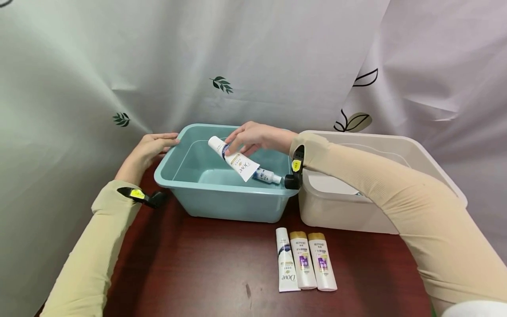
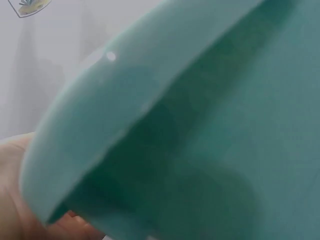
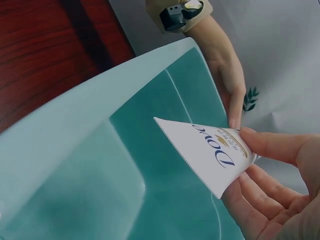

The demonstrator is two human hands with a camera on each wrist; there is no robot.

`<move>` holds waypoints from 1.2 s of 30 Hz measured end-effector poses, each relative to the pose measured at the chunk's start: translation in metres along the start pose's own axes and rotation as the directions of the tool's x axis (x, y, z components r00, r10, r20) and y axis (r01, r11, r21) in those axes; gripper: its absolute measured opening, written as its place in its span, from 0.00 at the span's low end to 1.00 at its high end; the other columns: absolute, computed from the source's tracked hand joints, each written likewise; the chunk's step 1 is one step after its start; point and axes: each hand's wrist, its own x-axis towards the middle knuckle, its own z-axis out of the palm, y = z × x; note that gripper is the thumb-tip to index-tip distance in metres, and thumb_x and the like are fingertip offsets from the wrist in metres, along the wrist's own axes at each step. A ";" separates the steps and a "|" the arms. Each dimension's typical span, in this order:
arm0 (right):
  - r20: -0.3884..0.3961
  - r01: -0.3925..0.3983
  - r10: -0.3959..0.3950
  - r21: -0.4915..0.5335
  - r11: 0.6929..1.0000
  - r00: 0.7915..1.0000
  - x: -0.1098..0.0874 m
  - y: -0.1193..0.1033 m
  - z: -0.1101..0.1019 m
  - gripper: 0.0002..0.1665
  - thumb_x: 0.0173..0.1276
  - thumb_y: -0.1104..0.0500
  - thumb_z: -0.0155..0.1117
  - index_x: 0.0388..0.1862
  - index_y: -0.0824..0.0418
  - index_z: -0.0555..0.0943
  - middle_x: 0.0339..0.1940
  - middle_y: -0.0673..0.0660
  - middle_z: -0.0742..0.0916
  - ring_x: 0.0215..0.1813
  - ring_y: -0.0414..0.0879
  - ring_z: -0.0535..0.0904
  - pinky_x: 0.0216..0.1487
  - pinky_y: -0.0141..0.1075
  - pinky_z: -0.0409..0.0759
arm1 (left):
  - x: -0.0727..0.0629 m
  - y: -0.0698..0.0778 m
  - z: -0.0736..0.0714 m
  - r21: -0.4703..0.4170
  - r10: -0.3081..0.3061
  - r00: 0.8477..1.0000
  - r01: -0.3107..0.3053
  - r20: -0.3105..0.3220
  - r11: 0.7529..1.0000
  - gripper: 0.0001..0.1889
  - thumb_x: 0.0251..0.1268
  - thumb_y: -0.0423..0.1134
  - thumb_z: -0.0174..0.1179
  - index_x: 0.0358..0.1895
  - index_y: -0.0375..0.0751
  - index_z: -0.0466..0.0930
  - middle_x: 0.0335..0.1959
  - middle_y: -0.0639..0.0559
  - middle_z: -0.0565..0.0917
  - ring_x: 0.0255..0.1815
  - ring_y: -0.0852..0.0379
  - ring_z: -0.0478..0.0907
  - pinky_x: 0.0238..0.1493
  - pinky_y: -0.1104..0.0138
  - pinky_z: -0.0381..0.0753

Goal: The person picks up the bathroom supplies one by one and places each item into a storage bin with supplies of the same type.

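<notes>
Over the inside of a teal plastic basin [image 1: 233,202], my right hand [image 1: 253,137] pinches a white Dove tube [image 1: 241,164] between thumb and fingers. The tube is tilted, its cap up to the left and its flat crimped end lower right. In the right wrist view, the thumb presses one face of the tube [image 3: 207,155], the fingers behind it. My left hand [image 1: 152,147] holds the basin's left rim, fingers at and under the lip. In the left wrist view the rim [image 2: 115,90] hides most of that hand. A small blue-and-white bottle [image 1: 267,175] lies inside the basin, partly behind the tube.
A beige bin [image 1: 348,215] stands right of the basin, partly covered by my right sleeve. In front, on the dark red table [image 1: 190,273], lie another Dove tube [image 1: 286,264] and two white bottles with gold caps [image 1: 303,264]. A pale curtain [image 1: 277,61] hangs behind.
</notes>
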 end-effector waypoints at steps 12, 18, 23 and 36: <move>0.000 -0.028 0.028 -0.004 1.000 1.000 0.010 -0.001 0.004 0.28 0.59 0.62 0.72 0.59 0.54 0.79 0.51 0.58 0.85 0.42 0.47 0.84 0.52 0.40 0.82 | -0.003 0.001 0.000 -0.061 -0.045 0.999 0.043 -0.018 0.997 0.33 0.67 0.52 0.58 0.73 0.50 0.61 0.72 0.46 0.64 0.45 0.66 0.74 0.47 0.72 0.76; -0.003 -0.032 0.032 -0.024 0.999 0.999 0.015 -0.001 0.003 0.28 0.59 0.62 0.71 0.60 0.55 0.78 0.51 0.58 0.84 0.46 0.49 0.84 0.51 0.40 0.82 | -0.002 0.000 0.001 -0.070 -0.042 0.999 0.041 -0.025 0.997 0.32 0.67 0.51 0.58 0.73 0.50 0.62 0.72 0.46 0.65 0.49 0.63 0.73 0.47 0.72 0.76; 0.000 -0.044 0.044 -0.038 0.998 0.999 0.018 0.000 0.001 0.29 0.59 0.62 0.71 0.61 0.55 0.78 0.52 0.58 0.84 0.51 0.51 0.84 0.49 0.39 0.83 | -0.001 0.001 0.003 -0.084 -0.053 0.998 0.051 -0.020 0.995 0.32 0.67 0.51 0.58 0.72 0.52 0.63 0.69 0.48 0.68 0.48 0.64 0.74 0.47 0.72 0.76; 0.002 -0.060 0.060 -0.074 0.995 0.998 0.028 0.004 -0.002 0.28 0.60 0.63 0.70 0.61 0.55 0.78 0.53 0.59 0.83 0.51 0.52 0.83 0.54 0.42 0.81 | -0.001 -0.001 0.001 -0.114 -0.051 0.999 0.049 -0.015 0.992 0.32 0.65 0.52 0.60 0.72 0.52 0.64 0.56 0.57 0.73 0.40 0.68 0.76 0.40 0.75 0.78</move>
